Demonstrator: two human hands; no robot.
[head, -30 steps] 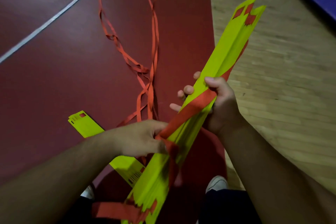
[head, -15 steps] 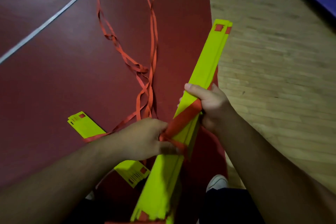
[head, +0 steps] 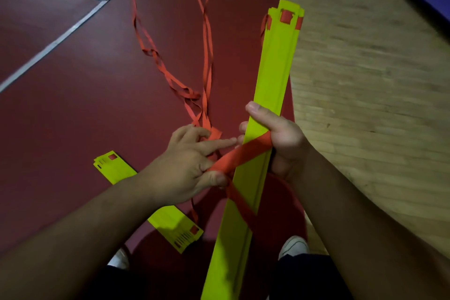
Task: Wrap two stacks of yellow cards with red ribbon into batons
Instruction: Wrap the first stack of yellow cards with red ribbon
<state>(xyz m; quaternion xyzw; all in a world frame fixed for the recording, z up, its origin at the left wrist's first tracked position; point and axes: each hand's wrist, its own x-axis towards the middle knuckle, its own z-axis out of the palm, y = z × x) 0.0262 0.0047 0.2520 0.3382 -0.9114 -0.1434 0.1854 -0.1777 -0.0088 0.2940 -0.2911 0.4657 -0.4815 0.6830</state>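
Note:
A long stack of yellow cards (head: 272, 75) runs from bottom centre up to the top right, held in the air. My right hand (head: 282, 143) grips it at mid-length, thumb on top. A red ribbon (head: 243, 156) crosses the stack diagonally under that thumb and loops back down over the lower part. My left hand (head: 192, 165) pinches the ribbon at the stack's left edge, index finger stretched toward the stack. The ribbon's loose length (head: 207, 63) trails away across the floor. A second stack of yellow cards (head: 117, 168) lies on the floor, partly hidden under my left forearm.
Dark red floor mat (head: 73, 105) with a white line lies under everything. Wooden flooring (head: 365, 105) begins to the right. My white shoes (head: 292, 246) show at the bottom, beside the held stack's lower end.
The held stack has swung more upright. The ribbon now crosses it in two diagonal bands, and my left hand has moved up and left, index finger extended.

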